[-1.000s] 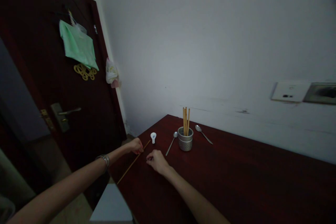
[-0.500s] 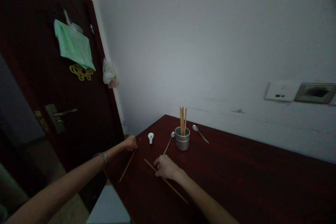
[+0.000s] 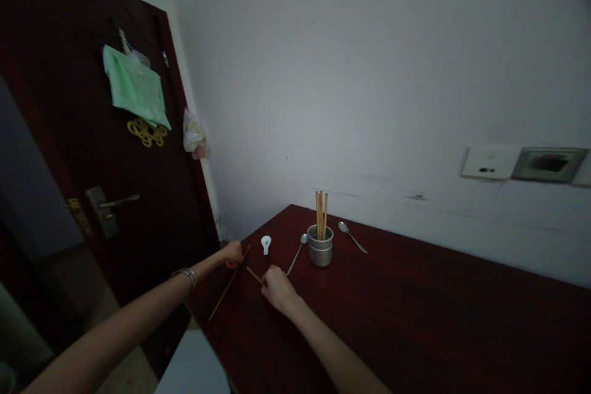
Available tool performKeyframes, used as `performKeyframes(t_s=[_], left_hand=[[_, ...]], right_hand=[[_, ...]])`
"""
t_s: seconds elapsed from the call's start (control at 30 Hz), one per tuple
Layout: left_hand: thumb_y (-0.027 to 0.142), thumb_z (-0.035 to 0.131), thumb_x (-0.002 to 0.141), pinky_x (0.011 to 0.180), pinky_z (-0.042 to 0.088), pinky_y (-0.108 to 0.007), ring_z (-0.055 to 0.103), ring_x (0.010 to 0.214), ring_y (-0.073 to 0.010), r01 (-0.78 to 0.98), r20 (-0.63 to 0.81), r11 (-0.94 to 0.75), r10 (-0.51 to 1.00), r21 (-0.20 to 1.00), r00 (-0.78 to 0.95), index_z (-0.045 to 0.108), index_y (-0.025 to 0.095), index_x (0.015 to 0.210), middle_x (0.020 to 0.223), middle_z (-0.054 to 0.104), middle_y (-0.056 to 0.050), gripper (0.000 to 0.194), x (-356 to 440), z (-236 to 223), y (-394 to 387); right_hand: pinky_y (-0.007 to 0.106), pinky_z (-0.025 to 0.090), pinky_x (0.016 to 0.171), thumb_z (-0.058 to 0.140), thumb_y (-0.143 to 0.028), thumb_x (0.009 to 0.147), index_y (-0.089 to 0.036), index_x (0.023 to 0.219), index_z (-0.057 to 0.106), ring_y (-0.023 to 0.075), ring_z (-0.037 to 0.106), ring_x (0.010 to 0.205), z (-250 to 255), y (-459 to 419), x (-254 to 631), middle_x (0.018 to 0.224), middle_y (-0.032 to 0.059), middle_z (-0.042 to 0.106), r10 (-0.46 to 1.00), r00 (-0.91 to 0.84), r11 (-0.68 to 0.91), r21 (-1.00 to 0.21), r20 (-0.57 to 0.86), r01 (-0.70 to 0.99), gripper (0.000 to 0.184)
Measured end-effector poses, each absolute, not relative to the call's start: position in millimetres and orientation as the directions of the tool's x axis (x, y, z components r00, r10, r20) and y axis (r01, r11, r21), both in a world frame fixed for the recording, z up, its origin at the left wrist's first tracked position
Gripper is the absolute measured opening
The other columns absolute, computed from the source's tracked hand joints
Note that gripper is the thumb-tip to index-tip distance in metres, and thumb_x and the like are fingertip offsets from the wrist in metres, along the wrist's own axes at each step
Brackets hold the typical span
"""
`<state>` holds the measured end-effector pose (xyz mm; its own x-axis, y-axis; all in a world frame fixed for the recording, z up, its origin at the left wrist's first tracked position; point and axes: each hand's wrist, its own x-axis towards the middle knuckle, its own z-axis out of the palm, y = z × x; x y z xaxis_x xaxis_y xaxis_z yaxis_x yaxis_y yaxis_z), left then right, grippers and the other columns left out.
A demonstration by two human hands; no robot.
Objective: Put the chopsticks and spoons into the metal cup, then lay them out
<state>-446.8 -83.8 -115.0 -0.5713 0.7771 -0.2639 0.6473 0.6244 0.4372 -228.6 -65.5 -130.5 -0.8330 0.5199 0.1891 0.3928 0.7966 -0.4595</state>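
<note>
At the left edge of the dark red wooden table (image 3: pixel 415 308), left fingers pinch a thin brown wooden chopstick (image 3: pixel 226 291), its tip just past the left hand (image 3: pixel 234 253), its length slanting back towards the body. Next, a small white ceramic spoon (image 3: pixel 266 244), beyond both grips. Now the right hand (image 3: pixel 277 286), pinching a second pale wooden stick (image 3: pixel 253 275), one end poking out leftwards, the rest hidden. Just past that grip lies a long-handled metal spoon (image 3: pixel 296 255); farther right, a silver perforated metal cup (image 3: pixel 320 252). Looks partway along: several yellowish wooden chopsticks (image 3: pixel 320 215) stand inside, while two sticks and three spoons, counting a shiny metal spoon (image 3: pixel 353 237) farthest right, remain outside.
</note>
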Motion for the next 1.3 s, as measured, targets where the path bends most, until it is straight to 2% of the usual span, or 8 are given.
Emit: performKeyframes(t_s=[0.17, 0.27, 0.47, 0.57, 0.73, 0.9, 1.03, 1.3], left_hand=[[0.016, 0.058, 0.061, 0.044, 0.045, -0.027, 0.052, 0.038, -0.0148, 0.659, -0.327, 0.663, 0.748, 0.355, -0.577, 0.051, 0.013, 0.043, 0.037, 0.052, -0.003, 0.020, -442.7, -106.7, -82.5], [0.016, 0.056, 0.063, 0.045, 0.044, -0.025, 0.052, 0.039, -0.0138, 0.669, -0.273, 0.648, 0.761, 0.363, -0.589, 0.053, 0.013, 0.048, 0.040, 0.053, -0.002, 0.015, -444.5, -97.0, -79.1], [0.012, 0.054, 0.063, 0.054, 0.041, -0.024, 0.058, 0.055, -0.0169, 0.757, 0.150, 0.544, 0.768, 0.360, -0.623, 0.060, 0.013, 0.061, 0.054, 0.060, -0.005, 0.006, -448.0, -60.4, -60.9], [0.014, 0.050, 0.068, 0.061, 0.041, -0.023, 0.059, 0.071, -0.0173, 0.799, 0.287, 0.487, 0.756, 0.354, -0.588, 0.062, 0.013, 0.078, 0.073, 0.064, -0.008, 0.016, -436.5, -36.6, -44.2], [0.016, 0.048, 0.071, 0.062, 0.042, -0.022, 0.055, 0.067, -0.0129, 0.908, 0.486, 0.122, 0.812, 0.400, -0.323, 0.061, 0.012, 0.088, 0.073, 0.062, -0.004, 0.022, -389.7, -8.8, -8.0], [0.024, 0.055, 0.069, 0.048, 0.042, -0.019, 0.054, 0.061, -0.0110, 0.727, 0.369, -0.081, 0.896, 0.682, -0.247, 0.053, 0.012, 0.102, 0.080, 0.061, -0.005, 0.035, -333.8, -22.4, 41.7], [0.018, 0.061, 0.065, 0.051, 0.042, -0.017, 0.056, 0.064, -0.0103, 0.491, 0.304, -0.116, 0.896, 0.864, -0.323, 0.049, 0.010, 0.106, 0.079, 0.062, -0.006, 0.043, -296.2, -45.8, 76.6], [0.011, 0.055, 0.069, 0.055, 0.043, -0.020, 0.060, 0.072, -0.0136, 0.195, 0.183, -0.105, 0.878, 0.975, -0.443, 0.051, 0.010, 0.102, 0.086, 0.063, -0.010, 0.033, -266.1, -52.0, 84.2]], right_hand=[[0.029, 0.044, 0.077, 0.044, -0.007, 0.074, -0.005, 0.090, 0.065, 0.0236, 0.056, 0.093, -135.1, -68.3, -231.5, 0.098, 0.0180, 0.059, 0.472, -0.852, 0.872, -0.261, 0.225, 0.414, 0.027], [0.029, 0.044, 0.075, 0.041, -0.009, 0.078, -0.006, 0.090, 0.065, 0.0235, 0.056, 0.092, -133.8, -66.8, -224.1, 0.099, 0.0180, 0.059, 0.457, -0.859, 0.881, -0.247, 0.231, 0.403, 0.027], [0.024, 0.042, 0.067, 0.039, -0.017, 0.079, -0.013, 0.084, 0.066, 0.0183, 0.060, 0.079, -103.3, -50.2, -184.5, 0.089, 0.0113, 0.063, 0.447, -0.852, 0.883, -0.287, 0.274, 0.371, 0.027], [0.022, 0.040, 0.064, 0.040, -0.021, 0.079, -0.019, 0.082, 0.066, 0.0159, 0.061, 0.076, -81.6, -39.1, -157.0, 0.083, 0.0056, 0.066, 0.428, -0.868, 0.884, -0.314, 0.251, 0.345, 0.026], [0.021, 0.036, 0.058, 0.042, -0.028, 0.079, -0.022, 0.082, 0.066, 0.0143, 0.060, 0.071, -61.5, -14.9, -111.2, 0.077, 0.0026, 0.066, 0.509, -0.805, 0.825, -0.441, 0.306, 0.353, 0.026], [0.021, 0.035, 0.055, 0.037, -0.036, 0.082, -0.019, 0.072, 0.066, 0.0136, 0.057, 0.060, -60.1, 24.7, -74.8, 0.068, 0.0036, 0.065, 0.640, -0.694, 0.716, -0.583, 0.330, 0.384, 0.035], [0.021, 0.036, 0.053, 0.039, -0.040, 0.080, -0.017, 0.068, 0.065, 0.0135, 0.056, 0.057, -61.6, 52.1, -56.2, 0.064, 0.0049, 0.065, 0.730, -0.601, 0.632, -0.657, 0.327, 0.411, 0.038], [0.022, 0.040, 0.052, 0.042, -0.040, 0.076, -0.015, 0.069, 0.065, 0.0129, 0.056, 0.050, -53.5, 72.2, -38.8, 0.061, 0.0041, 0.064, 0.735, -0.576, 0.590, -0.758, 0.359, 0.280, 0.035]])
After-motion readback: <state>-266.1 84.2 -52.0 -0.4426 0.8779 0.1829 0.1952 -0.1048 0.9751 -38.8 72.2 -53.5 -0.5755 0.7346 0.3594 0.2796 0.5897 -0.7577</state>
